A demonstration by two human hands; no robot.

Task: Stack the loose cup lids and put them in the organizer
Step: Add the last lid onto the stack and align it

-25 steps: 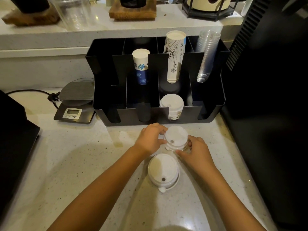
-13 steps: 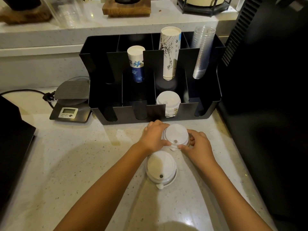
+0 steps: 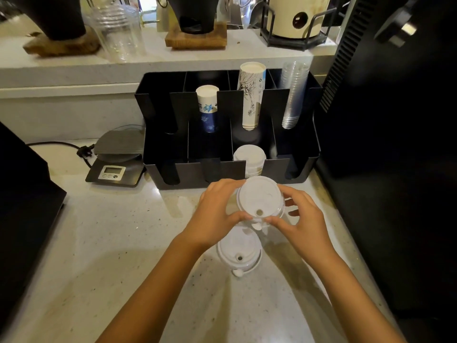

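Observation:
A small stack of white cup lids [image 3: 258, 198] is held above the counter, just in front of the black organizer [image 3: 304, 167]. My left hand [image 3: 217, 214] grips its left side and my right hand [image 3: 300, 219] grips its right side. Another white lid [image 3: 238, 253] with a sip hole lies flat on the counter below my hands. A stack of white lids [image 3: 249, 157] stands in a front compartment of the organizer, third from the left.
The organizer's back row holds blue-printed paper cups [image 3: 207, 107], tall white paper cups [image 3: 251, 95] and clear plastic cups [image 3: 294, 95]. A digital scale [image 3: 116, 159] sits to its left. Dark machines flank the counter: one at the left [image 3: 22, 206], one at the right [image 3: 395, 120].
Both hands have lifted the lid stack off the counter and brought it closer to the organizer's front. The lid on the counter has stayed in place.

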